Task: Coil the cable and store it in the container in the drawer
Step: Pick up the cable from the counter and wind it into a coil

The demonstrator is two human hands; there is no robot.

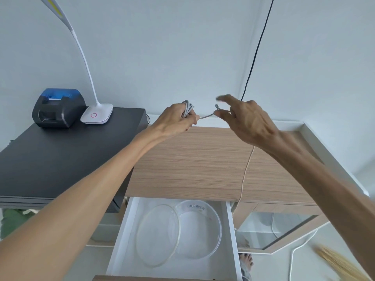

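My left hand (178, 120) is closed around several loops of a light grey cable (187, 108), held above the wooden cabinet top (192, 161). A short tail of the cable runs right to my right hand (245, 120), which pinches its end between thumb and finger, the other fingers spread. Below, a white drawer (232, 230) stands pulled out. Inside it lies a round clear container (203, 228) with its clear lid (158, 236) leaning against its left side.
A black surface (50, 159) at left carries a black and blue printer (58, 107) and a white desk lamp (97, 114). A black cord (257, 47) hangs down the wall. A thin beige string (245, 175) drapes over the cabinet. A broom (343, 262) lies at bottom right.
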